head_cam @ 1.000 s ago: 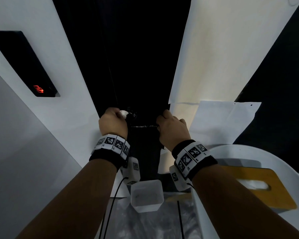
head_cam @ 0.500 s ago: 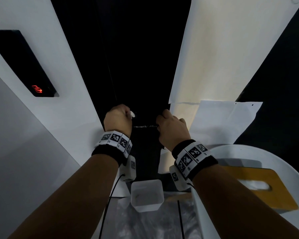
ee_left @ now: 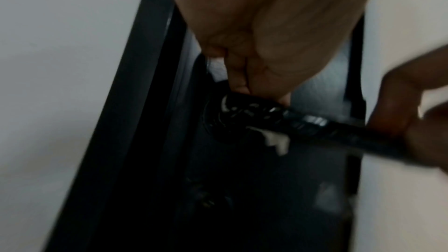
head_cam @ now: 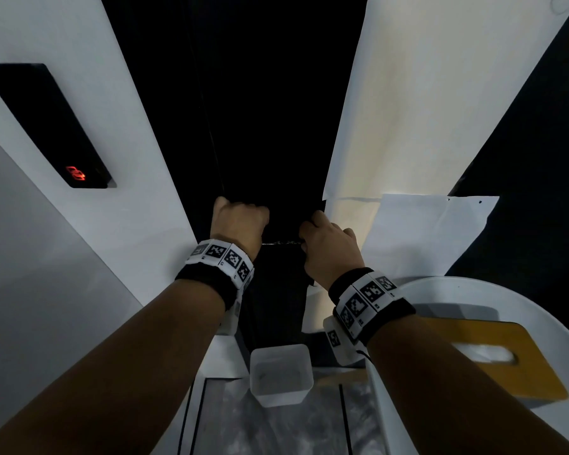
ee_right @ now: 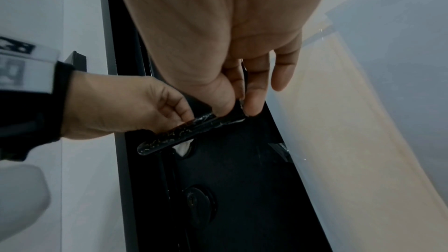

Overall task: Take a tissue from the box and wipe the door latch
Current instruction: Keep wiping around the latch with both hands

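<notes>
Both hands were up on the black door handle (ee_right: 191, 131), which ran level between them across the dark door (ee_right: 242, 189). The left hand (head_cam: 240, 224) sat at the handle's left end with its fingers curled in; from the right wrist view you could see those fingers bent down over the bar, and a scrap of white tissue (ee_right: 182, 148) poked out just under the handle right below them. The left wrist view showed the same white bit (ee_left: 276, 140) hanging beneath the bar, though that shot was blurry, so how much tissue was balled up in the palm I couldn't tell. The right hand (head_cam: 329, 247) had the other end, thumb and fingertips pinching the tip of the handle, little finger sticking out loose. Below the hands, a round keyhole (ee_right: 197, 198) sat lower on the door. Further down and toward the person, a small white tub (head_cam: 280, 374) stood between the forearms, and off beyond the right forearm was the yellow tissue box (head_cam: 506, 356) with tissue showing in its slot. Way out past the left hand, a black wall panel (head_cam: 46, 126) showed red digits.
</notes>
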Tool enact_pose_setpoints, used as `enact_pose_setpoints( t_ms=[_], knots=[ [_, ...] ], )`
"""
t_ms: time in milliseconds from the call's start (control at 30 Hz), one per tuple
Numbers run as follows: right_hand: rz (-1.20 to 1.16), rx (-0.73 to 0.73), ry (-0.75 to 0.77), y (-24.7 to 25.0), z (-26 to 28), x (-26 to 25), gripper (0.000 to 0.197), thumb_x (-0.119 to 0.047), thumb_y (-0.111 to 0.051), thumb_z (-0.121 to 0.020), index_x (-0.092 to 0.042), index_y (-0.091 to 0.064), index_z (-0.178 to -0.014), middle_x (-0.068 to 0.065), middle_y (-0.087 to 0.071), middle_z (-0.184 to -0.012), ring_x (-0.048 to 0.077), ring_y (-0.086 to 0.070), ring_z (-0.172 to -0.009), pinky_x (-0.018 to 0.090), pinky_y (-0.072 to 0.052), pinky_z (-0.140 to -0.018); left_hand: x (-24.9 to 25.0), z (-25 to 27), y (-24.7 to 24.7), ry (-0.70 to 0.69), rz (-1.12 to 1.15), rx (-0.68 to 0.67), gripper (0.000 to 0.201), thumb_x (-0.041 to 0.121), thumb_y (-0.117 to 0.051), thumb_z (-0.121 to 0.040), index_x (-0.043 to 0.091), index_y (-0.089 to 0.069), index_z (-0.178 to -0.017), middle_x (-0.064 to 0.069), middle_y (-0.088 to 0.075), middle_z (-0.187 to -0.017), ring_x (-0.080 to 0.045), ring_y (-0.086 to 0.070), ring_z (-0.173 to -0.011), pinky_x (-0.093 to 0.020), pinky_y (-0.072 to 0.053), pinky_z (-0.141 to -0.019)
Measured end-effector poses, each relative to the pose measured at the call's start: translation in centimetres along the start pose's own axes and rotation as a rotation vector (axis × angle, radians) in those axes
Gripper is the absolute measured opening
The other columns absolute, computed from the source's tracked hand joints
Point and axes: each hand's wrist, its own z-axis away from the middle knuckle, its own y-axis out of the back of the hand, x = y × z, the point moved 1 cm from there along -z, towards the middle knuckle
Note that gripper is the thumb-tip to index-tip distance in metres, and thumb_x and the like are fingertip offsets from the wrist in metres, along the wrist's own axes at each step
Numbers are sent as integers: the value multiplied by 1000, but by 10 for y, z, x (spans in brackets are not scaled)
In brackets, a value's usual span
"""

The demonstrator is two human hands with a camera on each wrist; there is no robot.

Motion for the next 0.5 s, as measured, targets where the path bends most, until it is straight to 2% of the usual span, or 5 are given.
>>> enact_pose_setpoints(
  t_ms=[133,200,300,433,500],
  knots=[
    [-4,6,-4,-1,1,1,28,-6,-51,-81,-15,-54,-107,4,-45,-112,30,-55,-89,35,-31,-74,-5,5,0,130,345,18,21,12,-53,-86,26,-64,-98,4,-70,-92,-22,-63,-89,-35,-39,-92],
    [-10,15,-2,-2,1,1,27,-6,-51,-81,-15,-55,-107,4,-45,-111,29,-55,-88,35,-31,-74,-11,19,-1,258,604,171,20,11,-51,-88,23,-62,-100,1,-70,-93,-23,-63,-88,-35,-49,-84],
    [-1,19,-5,-3,0,1,27,-6,-51,-81,-16,-56,-105,3,-45,-111,28,-55,-87,35,-31,-73,-15,47,-1,421,846,318,15,8,-50,-90,18,-58,-98,3,-66,-88,-18,-60,-84,-27,-47,-77],
    [-3,17,-17,-3,0,1,27,-6,-51,-81,-16,-56,-105,3,-45,-110,28,-55,-87,34,-31,-74,-26,69,-21,595,1124,268,23,9,-50,-91,28,-63,-88,2,-69,-93,-20,-65,-89,-39,-54,-84],
    [-5,15,-21,-3,0,0,27,-6,-51,-81,-16,-56,-106,3,-45,-111,29,-55,-88,34,-31,-74,-27,73,-22,672,1256,238,26,9,-51,-91,30,-66,-87,-3,-70,-99,-21,-66,-93,-37,-55,-83]
  ],
)
